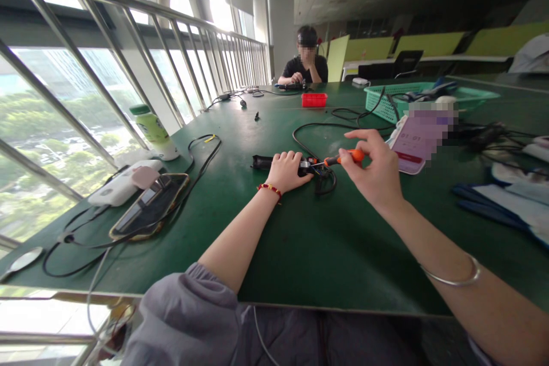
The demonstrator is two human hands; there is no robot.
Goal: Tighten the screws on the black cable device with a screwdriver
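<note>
My left hand (286,171) is wrapped over a black, tube-shaped device (262,162) and presses it to the green table (274,263). Wires and a black cable (328,187) come out of the device's right end. Between the thumb and fingers of my right hand (375,168) is an orange-and-black screwdriver (349,156). Its thin shaft points left and its tip meets the wired end of the device; the exact contact point is too small to make out.
Left of my arm lie a dark phone (150,209), a white power bank (122,183) and a green bottle (155,132). A propped phone (422,140), a green basket (381,108) and gloves (510,200) are on the right. Further back are a red box (314,100) and a seated person (304,63).
</note>
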